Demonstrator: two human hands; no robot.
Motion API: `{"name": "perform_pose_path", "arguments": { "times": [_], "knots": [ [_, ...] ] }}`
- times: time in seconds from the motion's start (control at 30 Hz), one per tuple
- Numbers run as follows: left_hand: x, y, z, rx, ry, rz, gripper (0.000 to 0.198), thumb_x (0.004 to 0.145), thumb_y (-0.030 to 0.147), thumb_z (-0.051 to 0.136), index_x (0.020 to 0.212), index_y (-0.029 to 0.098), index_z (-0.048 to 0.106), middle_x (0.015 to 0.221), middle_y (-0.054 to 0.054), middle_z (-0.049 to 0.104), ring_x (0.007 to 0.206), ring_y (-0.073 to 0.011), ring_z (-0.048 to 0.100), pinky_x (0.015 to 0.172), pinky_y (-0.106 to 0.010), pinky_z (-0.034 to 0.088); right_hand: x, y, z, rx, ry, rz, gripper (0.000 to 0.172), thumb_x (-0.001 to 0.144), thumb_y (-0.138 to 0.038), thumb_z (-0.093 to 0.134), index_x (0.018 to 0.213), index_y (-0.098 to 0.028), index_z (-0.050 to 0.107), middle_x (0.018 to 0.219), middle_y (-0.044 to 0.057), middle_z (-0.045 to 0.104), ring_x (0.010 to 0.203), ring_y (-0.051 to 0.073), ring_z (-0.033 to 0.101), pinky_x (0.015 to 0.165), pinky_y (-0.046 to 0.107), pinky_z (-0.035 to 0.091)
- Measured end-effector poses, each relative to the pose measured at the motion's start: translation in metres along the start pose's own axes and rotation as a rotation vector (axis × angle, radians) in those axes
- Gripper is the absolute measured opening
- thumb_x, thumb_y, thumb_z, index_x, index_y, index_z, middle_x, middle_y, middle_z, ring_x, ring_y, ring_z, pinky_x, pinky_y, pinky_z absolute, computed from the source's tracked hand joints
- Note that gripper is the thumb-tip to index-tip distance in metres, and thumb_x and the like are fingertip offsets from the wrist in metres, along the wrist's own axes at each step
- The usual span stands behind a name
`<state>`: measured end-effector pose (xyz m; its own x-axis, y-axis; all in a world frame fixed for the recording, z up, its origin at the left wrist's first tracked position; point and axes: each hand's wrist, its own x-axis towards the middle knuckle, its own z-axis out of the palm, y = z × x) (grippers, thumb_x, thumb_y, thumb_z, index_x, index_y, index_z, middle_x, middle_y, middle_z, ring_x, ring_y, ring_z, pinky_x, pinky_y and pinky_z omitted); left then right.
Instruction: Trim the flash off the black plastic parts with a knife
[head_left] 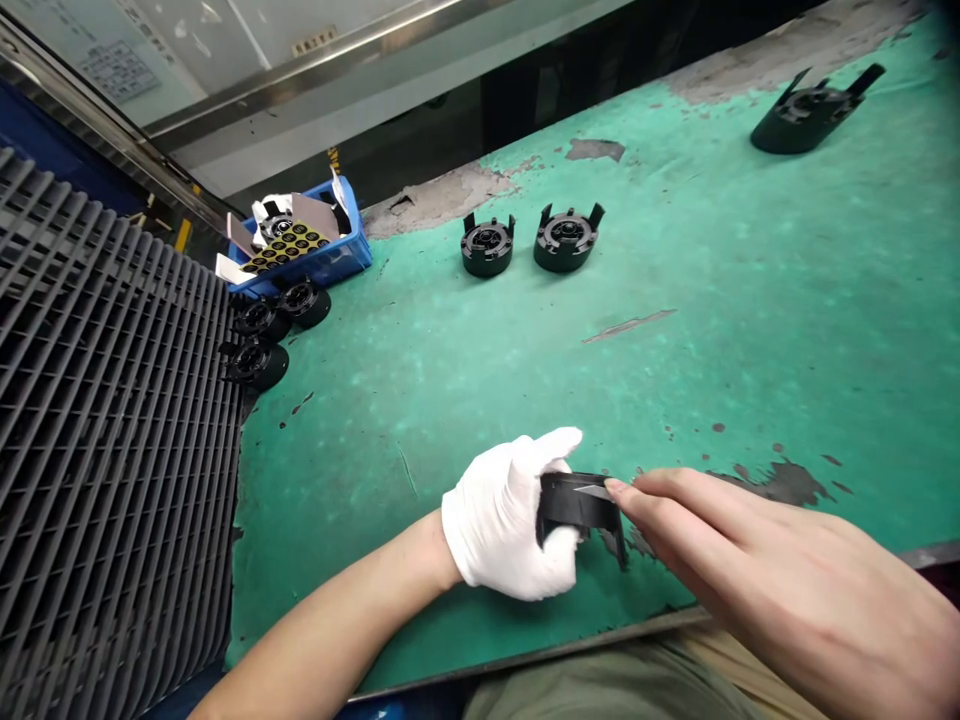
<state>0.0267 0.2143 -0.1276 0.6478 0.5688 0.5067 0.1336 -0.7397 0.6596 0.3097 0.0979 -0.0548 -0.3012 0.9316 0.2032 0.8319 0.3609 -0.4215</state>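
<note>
My gloved left grip (511,520) clasps a black part (574,502); my bare right grip (780,570) touches its edge, its hold unclear.

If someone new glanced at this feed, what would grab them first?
Probably the white-gloved left hand, bright against the green tabletop, gripping a black part near the front edge, with the bare right hand at the part's right side. Next comes a blue bin at upper left, holding a yellow sheet with black dots.
</note>
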Motion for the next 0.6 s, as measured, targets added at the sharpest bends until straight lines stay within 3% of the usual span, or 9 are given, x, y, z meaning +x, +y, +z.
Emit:
{"name": "perform_pose_path", "arguments": {
  "times": [0.13,0.27,0.33,0.47,0.6],
  "knots": [
    [0.001,-0.004,0.0,0.027,0.01,0.039,0.128,0.087,0.034,0.076,0.201,0.022,0.018,0.122,-0.009,0.088,0.083,-0.0319,0.087,0.079,-0.051,0.078,-0.001,0.005,0.002,0.026,-0.032,0.007,0.052,0.125,-0.028,0.055,0.165,-0.04,0.086,0.137,0.008,0.095,0.093,0.03,0.088,0.069,0.039,0.064],
    [0.0,-0.007,-0.006,-0.009,-0.087,0.036,0.128,0.095,0.042,0.076,0.204,0.023,0.013,0.131,-0.012,0.09,0.088,-0.0332,0.089,0.082,-0.052,0.08,-0.002,0.008,0.002,0.024,-0.005,-0.013,0.06,0.125,-0.025,0.051,0.174,-0.041,0.082,0.145,0.009,0.095,0.106,0.033,0.091,0.077,0.041,0.069],
    [0.002,-0.007,-0.012,-0.07,-0.147,-0.027,0.11,0.107,0.038,0.069,0.204,0.023,0.021,0.139,-0.014,0.092,0.099,-0.0337,0.094,0.096,-0.054,0.082,0.0,0.009,0.0,0.036,-0.004,-0.024,0.06,0.124,-0.024,0.052,0.173,-0.041,0.083,0.144,0.009,0.095,0.107,0.034,0.092,0.079,0.041,0.071],
    [0.011,-0.004,-0.021,-0.148,-0.189,-0.165,0.058,0.126,0.026,0.049,0.184,0.023,0.056,0.15,-0.015,0.092,0.127,-0.031,0.097,0.122,-0.051,0.08,0.007,0.009,-0.008,0.095,-0.018,-0.052,0.059,0.121,-0.018,0.055,0.165,-0.039,0.088,0.141,0.009,0.096,0.102,0.032,0.094,0.078,0.039,0.072],
    [0.012,-0.007,-0.016,-0.145,-0.112,-0.105,0.046,0.13,0.026,0.05,0.174,0.023,0.064,0.16,-0.016,0.09,0.137,-0.0299,0.096,0.124,-0.046,0.08,0.009,0.011,-0.01,0.096,-0.043,-0.072,0.058,0.122,-0.018,0.054,0.163,-0.038,0.089,0.142,0.009,0.096,0.096,0.029,0.092,0.075,0.037,0.071]
  ]
}}
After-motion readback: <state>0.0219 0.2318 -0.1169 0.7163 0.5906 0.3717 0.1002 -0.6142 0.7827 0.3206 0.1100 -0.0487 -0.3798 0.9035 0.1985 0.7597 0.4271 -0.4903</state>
